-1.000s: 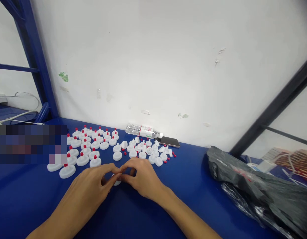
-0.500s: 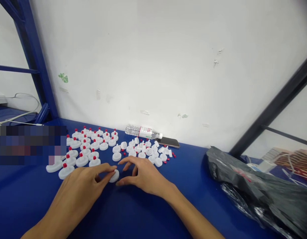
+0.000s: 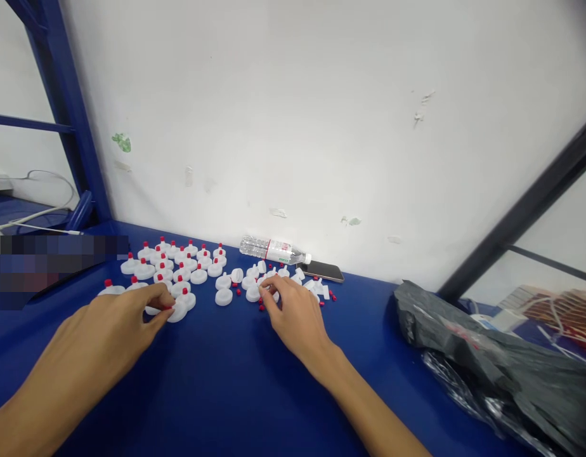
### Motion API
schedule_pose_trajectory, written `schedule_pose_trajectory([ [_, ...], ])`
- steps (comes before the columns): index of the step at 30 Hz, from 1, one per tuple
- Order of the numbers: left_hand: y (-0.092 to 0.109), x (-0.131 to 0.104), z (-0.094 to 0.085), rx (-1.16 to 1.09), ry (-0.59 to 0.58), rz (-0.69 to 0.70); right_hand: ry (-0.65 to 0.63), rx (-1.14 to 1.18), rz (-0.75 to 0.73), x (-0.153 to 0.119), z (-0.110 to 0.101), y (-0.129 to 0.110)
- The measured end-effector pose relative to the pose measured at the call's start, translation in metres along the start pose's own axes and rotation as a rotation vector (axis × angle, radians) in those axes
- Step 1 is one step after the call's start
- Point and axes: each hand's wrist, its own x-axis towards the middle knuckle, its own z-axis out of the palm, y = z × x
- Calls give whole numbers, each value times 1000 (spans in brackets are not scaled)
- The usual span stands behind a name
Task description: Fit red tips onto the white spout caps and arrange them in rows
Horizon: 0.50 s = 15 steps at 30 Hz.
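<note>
Left hand (image 3: 105,324) holds a red-tipped white disc (image 3: 177,313) at its fingertips.

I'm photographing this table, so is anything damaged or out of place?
The wall has scuffed patches. A bottle lies on its side, though no spill shows. Near the right hand, some white caps lie tipped, unlike upright red-topped ones.

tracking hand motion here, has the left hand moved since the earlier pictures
Yes. The left hand has moved leftward, judged against the clear bottle; it now pinches a red-tipped white piece.
</note>
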Motion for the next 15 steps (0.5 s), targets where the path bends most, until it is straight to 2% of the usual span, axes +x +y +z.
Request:
schedule_pose_trajectory([
  [3, 1, -1, 0, 75, -45, -2, 66, -131, 2, 1, -2, 6],
  [9, 1, -7, -5, 75, 39, -11, 121, -288, 12, 2, -5, 8],
  [15, 0, -5, 3, 74, -34, 14, 79, -427, 56, 4, -5, 13],
])
